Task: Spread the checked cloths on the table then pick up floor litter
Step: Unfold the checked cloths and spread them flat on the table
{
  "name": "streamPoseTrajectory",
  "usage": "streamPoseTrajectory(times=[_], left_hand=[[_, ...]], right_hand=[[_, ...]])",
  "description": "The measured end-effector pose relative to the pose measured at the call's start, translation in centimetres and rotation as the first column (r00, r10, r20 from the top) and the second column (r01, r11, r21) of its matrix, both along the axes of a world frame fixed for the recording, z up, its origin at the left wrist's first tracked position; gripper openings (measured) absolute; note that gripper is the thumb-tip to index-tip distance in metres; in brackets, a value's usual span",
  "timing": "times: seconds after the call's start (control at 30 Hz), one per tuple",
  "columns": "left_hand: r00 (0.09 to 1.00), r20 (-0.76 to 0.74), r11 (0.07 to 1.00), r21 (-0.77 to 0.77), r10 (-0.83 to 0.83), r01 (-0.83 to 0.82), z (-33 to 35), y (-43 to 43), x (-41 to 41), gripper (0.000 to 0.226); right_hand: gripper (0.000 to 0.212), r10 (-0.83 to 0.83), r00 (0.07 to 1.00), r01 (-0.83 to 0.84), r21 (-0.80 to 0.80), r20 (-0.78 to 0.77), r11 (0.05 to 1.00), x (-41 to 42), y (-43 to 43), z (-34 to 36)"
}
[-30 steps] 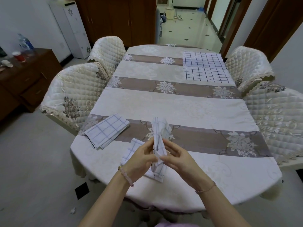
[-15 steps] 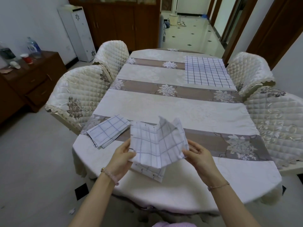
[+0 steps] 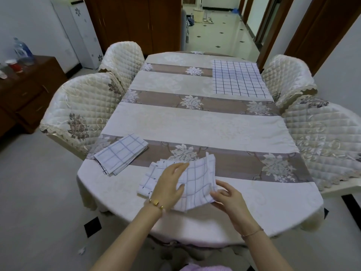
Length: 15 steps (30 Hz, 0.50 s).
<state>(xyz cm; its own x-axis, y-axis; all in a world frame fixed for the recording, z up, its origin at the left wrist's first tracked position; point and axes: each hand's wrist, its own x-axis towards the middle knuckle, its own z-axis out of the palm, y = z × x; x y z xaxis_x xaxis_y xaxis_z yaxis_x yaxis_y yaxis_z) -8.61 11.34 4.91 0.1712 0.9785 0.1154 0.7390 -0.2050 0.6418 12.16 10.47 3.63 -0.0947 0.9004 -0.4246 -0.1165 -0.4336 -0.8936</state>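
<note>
**Half-opened cloth held at the near end of the table**

The right hand pinches the lower right edge of a half-opened checked cloth, fingers curled round the hem. The left hand lies flat on the cloth's left part, fingers stretched out and gripping nothing.

The cloth rests on the table between the two hands. Its far edge is lifted and wavy, and its near edge is close to the rounded near rim.

Partly under it, just left of the left hand, lies a folded cloth. Beyond that and further left, a second folded cloth sits near the left rim, apart from the first.

To the right of the right hand, plain tablecloth runs out to the rim. Ahead of both hands it runs across the broad middle bands. Far ahead and to the right, a spread cloth lies flat near the right rim.

The left chairs and right chairs are drawn close to the long sides. On the floor below and left of the left forearm lies a small white scrap of litter.

The held cloth is white with a thin blue-grey grid and soft fold creases.
</note>
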Motion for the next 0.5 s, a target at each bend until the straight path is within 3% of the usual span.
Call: streamPoseTrajectory(times=[0.13, 0.27, 0.4, 0.5], left_hand=[[0.932, -0.304, 0.967, 0.098, -0.195, 0.235, 1.3, 3.4, 2.7, 0.068], [0.824, -0.493, 0.935, 0.057, -0.278, 0.35, 2.5, 5.7, 3.3, 0.029], [0.867, -0.422, 0.929, 0.125, -0.267, 0.347, 3.6, 6.5, 2.4, 0.022], [0.925, -0.293, 0.946, 0.137, -0.244, 0.293, 5.0, 6.9, 1.1, 0.017]], right_hand=[[0.045, 0.093, 0.994, -0.097, 0.098, 0.048, 0.99, 0.3, -0.2, 2.0], [0.042, 0.114, 0.987, -0.131, 0.155, 0.112, 0.979, 1.0, 0.2, 3.7], [0.028, 0.102, 0.963, -0.143, 0.151, 0.251, 0.978, 1.5, 1.0, 5.2], [0.024, 0.143, 0.955, -0.173, 0.098, 0.262, 0.98, 2.0, 2.1, 6.7]])
